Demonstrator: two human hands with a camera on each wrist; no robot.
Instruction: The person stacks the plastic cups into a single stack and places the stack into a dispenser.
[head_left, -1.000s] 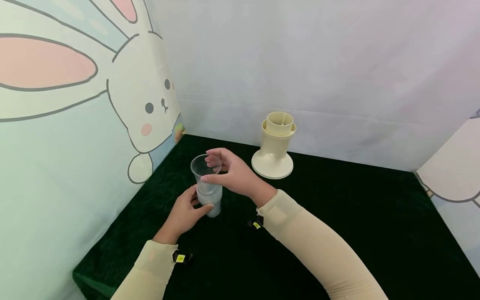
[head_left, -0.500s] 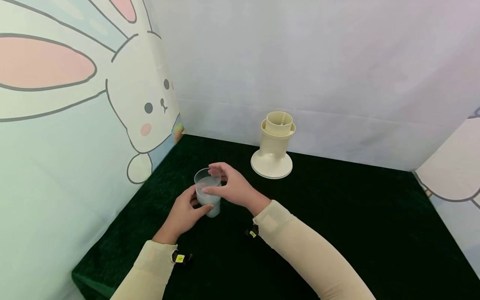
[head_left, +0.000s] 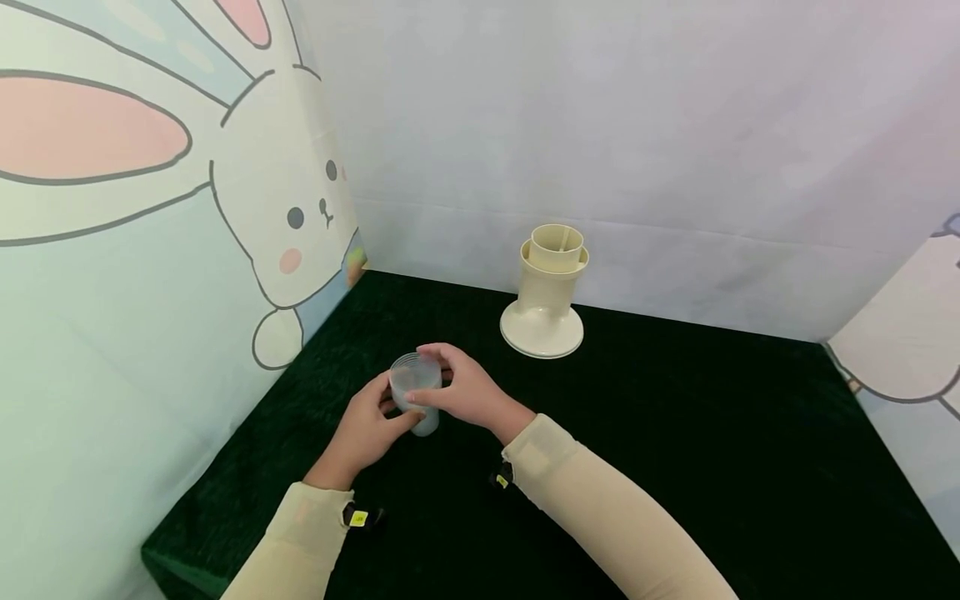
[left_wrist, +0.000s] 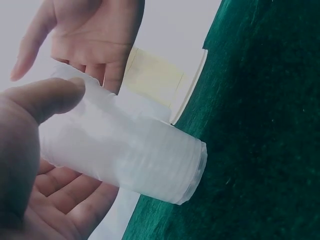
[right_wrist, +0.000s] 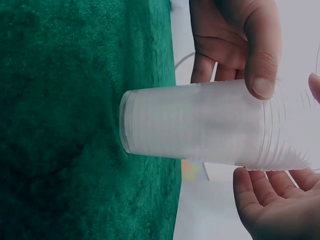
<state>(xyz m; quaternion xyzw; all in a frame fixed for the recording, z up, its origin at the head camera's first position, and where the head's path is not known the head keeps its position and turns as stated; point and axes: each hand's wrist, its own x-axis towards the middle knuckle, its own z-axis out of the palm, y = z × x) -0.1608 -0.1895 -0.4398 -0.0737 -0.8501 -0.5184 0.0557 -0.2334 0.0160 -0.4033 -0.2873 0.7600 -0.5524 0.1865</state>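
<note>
A nested stack of clear plastic cups (head_left: 415,375) stands upright on the dark green cloth, left of the middle in the head view. The left hand (head_left: 370,429) grips the stack from the left, thumb at the near side and fingers round the far side. From the right, the right hand (head_left: 472,392) holds the top near the rims, its thumb in front and fingers behind. In the right wrist view, several close rims show at the upper end of the cup stack (right_wrist: 195,122). The left wrist view shows the frosted wall of the same stack (left_wrist: 135,140) and the left thumb (left_wrist: 55,97) across it.
A cream plastic stand (head_left: 543,300) with a round base and nested tubes stands behind and right of the cups, near the back wall (head_left: 637,142). A rabbit-print backdrop (head_left: 277,192) rises along the left table edge. Green cloth (head_left: 675,442) covers the table.
The right hand has moved down with the upper cup, which stuck out above the others and now sits deep in the stack. The left hand has stayed in place round the lower cups.
</note>
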